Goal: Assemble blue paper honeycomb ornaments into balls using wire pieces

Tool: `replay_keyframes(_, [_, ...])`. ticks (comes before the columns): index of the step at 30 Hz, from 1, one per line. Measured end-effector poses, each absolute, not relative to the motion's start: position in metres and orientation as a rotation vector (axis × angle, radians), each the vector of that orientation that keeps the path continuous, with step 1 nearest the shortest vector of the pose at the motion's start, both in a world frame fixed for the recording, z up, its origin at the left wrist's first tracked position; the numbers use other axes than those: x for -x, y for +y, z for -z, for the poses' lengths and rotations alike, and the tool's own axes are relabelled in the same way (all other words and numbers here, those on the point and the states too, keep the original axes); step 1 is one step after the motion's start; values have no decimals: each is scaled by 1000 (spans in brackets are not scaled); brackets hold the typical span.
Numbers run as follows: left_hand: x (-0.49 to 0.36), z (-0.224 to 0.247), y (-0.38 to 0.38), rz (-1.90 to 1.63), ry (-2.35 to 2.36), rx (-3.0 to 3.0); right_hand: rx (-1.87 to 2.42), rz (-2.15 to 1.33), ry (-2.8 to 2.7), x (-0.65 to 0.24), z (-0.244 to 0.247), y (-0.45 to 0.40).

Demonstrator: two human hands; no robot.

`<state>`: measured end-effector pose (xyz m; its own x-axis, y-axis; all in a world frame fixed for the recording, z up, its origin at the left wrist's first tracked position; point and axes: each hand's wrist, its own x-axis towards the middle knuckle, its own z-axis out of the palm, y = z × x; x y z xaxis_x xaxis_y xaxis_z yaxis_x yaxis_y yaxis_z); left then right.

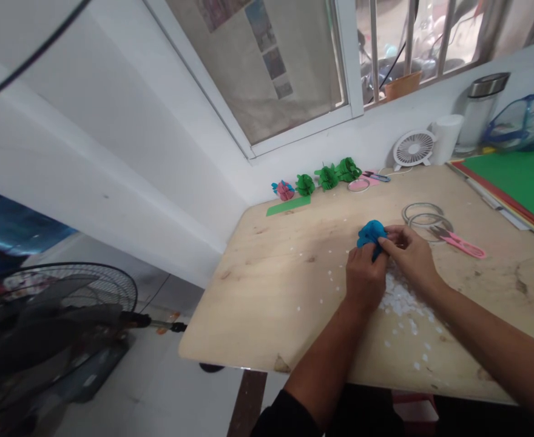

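Observation:
A blue folded-paper craft piece (371, 232) is held between my two hands over the wooden table. My left hand (366, 274) is closed around its lower left side. The fingers of my right hand (408, 247) pinch its right edge. Below and between my hands lies a scatter of small white bits (402, 296). To the right of my right hand, pink-handled thread snips (463, 244) rest against several metal rings (426, 217). Parts of the blue piece are hidden by my fingers.
Along the wall stand a pink-and-blue paper ball (285, 190) and green paper balls (327, 176), near a green paper strip (288, 205). A small white fan (414, 149), a bottle (482, 112) and coloured sheets (519, 182) are at the right. A floor fan (62, 315) stands left.

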<state>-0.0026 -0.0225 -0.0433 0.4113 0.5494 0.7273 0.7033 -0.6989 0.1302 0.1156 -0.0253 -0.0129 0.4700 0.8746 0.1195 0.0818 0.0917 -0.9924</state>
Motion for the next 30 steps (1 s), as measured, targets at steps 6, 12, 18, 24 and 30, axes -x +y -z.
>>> replay_keyframes(6, [1, 42, -24, 1148, -1120, 2409, 1393, -676, -967, -114, 16, -26])
replay_keyframes(12, [0, 41, -24, 1186, -1012, 2387, 1413, -624, -949, -114, 16, -26])
replay_keyframes(18, [-1, 42, -24, 1172, -988, 2372, 1412, -610, -984, -115, 14, -28])
replay_keyframes(24, [-1, 43, -25, 1134, -995, 2389, 1387, -699, -947, -116, 16, -25])
replay_keyframes(30, [-2, 40, -26, 1088, -979, 2447, 1334, -896, -788, -120, 19, -22])
